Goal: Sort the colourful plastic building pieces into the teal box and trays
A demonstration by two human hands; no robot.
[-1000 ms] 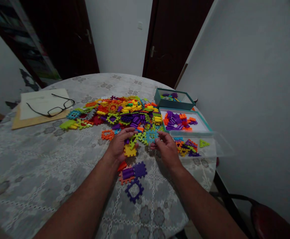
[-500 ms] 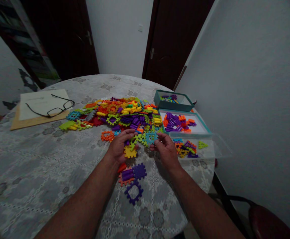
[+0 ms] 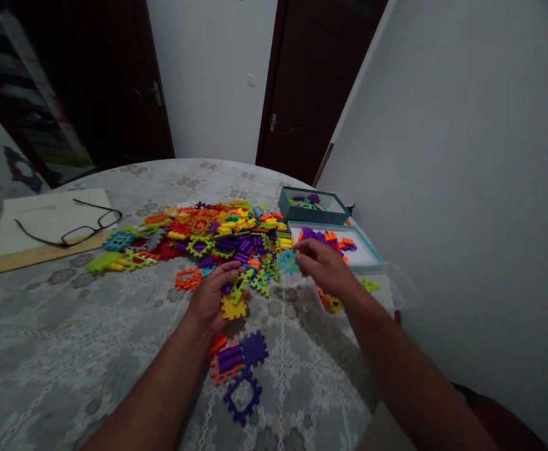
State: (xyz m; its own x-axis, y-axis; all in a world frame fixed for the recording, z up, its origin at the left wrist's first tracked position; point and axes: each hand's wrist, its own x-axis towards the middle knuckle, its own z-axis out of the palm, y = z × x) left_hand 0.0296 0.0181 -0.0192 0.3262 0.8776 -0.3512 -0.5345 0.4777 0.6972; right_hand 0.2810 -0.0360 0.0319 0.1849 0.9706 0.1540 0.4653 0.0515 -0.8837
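Observation:
My left hand (image 3: 211, 295) is closed around a small assembly of joined plastic pieces, a yellow toothed square (image 3: 233, 307) with a green piece (image 3: 238, 285) on top. My right hand (image 3: 321, 263) reaches forward over the near edge of the pile of coloured building pieces (image 3: 217, 235), fingers loosely spread, beside a light blue square piece (image 3: 287, 262). Nothing shows in its fingers. Below my left hand lie joined purple and orange pieces (image 3: 236, 359) and a purple open square (image 3: 242, 396).
A round table with a lace-patterned cloth (image 3: 90, 351) carries everything. Two teal trays (image 3: 323, 213) (image 3: 362, 254) with pieces stand at the right, by a clear lid (image 3: 396, 291). Glasses (image 3: 74, 225) rest on paper at the left. Dark doors stand behind; a wall rises at the right.
My right hand has let go of the light blue piece and moved forward and right toward the pile and tray. The camera view tilted up and shifted. My left hand still holds its assembly.

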